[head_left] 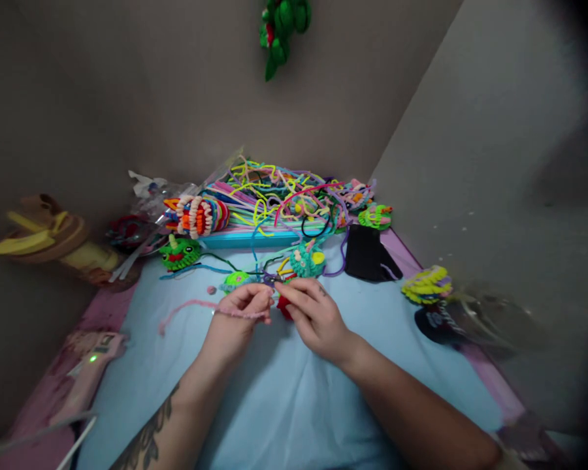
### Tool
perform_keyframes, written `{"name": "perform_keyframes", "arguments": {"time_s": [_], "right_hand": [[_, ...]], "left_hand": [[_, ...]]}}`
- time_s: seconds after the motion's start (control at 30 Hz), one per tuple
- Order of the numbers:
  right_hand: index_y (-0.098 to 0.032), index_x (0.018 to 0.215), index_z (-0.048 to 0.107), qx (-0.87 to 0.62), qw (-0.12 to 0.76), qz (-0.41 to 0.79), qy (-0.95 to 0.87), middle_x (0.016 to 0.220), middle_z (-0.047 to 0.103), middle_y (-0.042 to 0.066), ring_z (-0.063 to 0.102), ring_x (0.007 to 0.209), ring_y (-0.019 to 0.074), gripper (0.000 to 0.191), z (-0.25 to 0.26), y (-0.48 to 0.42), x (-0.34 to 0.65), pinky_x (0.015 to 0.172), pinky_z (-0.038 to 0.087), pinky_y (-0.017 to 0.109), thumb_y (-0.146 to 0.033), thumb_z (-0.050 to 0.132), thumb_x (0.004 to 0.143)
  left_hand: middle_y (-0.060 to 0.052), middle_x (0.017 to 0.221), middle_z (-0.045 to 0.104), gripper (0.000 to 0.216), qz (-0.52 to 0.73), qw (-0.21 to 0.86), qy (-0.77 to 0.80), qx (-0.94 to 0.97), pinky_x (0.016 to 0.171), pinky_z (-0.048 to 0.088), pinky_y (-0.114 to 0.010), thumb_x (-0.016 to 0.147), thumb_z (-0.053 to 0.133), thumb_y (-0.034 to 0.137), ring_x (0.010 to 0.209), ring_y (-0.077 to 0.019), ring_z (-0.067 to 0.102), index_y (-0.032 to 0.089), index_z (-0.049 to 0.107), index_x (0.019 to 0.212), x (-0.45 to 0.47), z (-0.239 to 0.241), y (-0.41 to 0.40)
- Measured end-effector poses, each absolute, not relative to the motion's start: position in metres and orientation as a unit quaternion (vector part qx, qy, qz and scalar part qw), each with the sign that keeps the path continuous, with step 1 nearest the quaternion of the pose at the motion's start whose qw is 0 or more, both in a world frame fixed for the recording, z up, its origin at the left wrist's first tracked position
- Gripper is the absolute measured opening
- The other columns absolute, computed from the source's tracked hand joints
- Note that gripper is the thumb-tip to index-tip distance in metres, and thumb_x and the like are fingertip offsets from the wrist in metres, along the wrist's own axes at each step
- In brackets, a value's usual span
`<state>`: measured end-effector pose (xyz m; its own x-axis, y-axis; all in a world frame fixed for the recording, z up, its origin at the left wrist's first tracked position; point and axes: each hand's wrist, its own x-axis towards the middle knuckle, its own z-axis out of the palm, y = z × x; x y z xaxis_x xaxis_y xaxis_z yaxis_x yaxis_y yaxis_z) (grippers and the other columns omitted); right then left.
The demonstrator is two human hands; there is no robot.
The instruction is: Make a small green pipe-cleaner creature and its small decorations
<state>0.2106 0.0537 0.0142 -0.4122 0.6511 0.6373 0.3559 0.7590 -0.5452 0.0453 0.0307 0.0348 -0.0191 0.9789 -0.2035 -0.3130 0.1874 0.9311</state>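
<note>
Over the middle of a blue cloth, my left hand (245, 308) is closed on a pink pipe cleaner (191, 304), whose loose tail runs out to the left. My right hand (318, 320) meets it at the fingertips, thumb and fingers pinched together. What the right fingers grip is too small to make out. Partly under the right hand lies a red fuzzy piece (285, 308). Just beyond the fingertips is a small metal-and-purple object (273, 279), perhaps a tool. A green fuzzy piece (236, 281) and a teal fuzzy figure (308, 260) sit close behind the hands.
At the back, a blue tray (255, 241) holds a heap of coloured pipe cleaners (274, 196). Around it stand a striped figure (196, 215), a green horned figure (179, 253) and a black pouch (370, 253). A yellow figure (427, 285) lies right; a pink power strip (91, 372) lies left.
</note>
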Motion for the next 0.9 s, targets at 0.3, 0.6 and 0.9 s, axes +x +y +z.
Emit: {"name": "perform_keyframes", "arguments": {"time_s": [0.3, 0.6, 0.9], "right_hand": [[-0.018, 0.076, 0.066, -0.379, 0.520, 0.369, -0.670, 0.071, 0.060, 0.002, 0.057, 0.068, 0.0133, 0.006, 0.025, 0.048, 0.204, 0.059, 0.046, 0.024, -0.017, 0.061, 0.080], [-0.019, 0.073, 0.060, -0.387, 0.506, 0.313, -0.704, 0.070, 0.056, 0.000, 0.054, 0.066, 0.0127, 0.012, 0.023, 0.050, 0.207, 0.058, 0.044, 0.023, -0.015, 0.054, 0.082], [-0.018, 0.088, 0.058, -0.321, 0.444, 0.079, -0.833, 0.078, 0.060, 0.007, 0.056, 0.078, 0.0191, 0.014, 0.016, 0.056, 0.215, 0.072, 0.049, 0.033, -0.010, 0.047, 0.087]], "left_hand": [[0.004, 0.057, 0.057, 0.028, 0.526, 0.554, 0.514, 0.391, 0.050, 0.041, -0.018, 0.064, 0.076, 0.033, 0.051, -0.0083, 0.053, 0.017, 0.055, 0.071, 0.061, 0.033, 0.029], [-0.002, 0.070, 0.066, 0.031, 0.487, 0.648, 0.474, 0.345, 0.057, 0.047, -0.022, 0.066, 0.076, 0.039, 0.058, -0.0106, 0.058, 0.014, 0.067, 0.082, 0.059, 0.034, 0.027], [-0.001, 0.059, 0.063, 0.030, 0.455, 0.704, 0.479, 0.261, 0.053, 0.046, -0.019, 0.054, 0.085, 0.028, 0.052, -0.0075, 0.053, 0.012, 0.072, 0.076, 0.056, 0.031, 0.029]]}}
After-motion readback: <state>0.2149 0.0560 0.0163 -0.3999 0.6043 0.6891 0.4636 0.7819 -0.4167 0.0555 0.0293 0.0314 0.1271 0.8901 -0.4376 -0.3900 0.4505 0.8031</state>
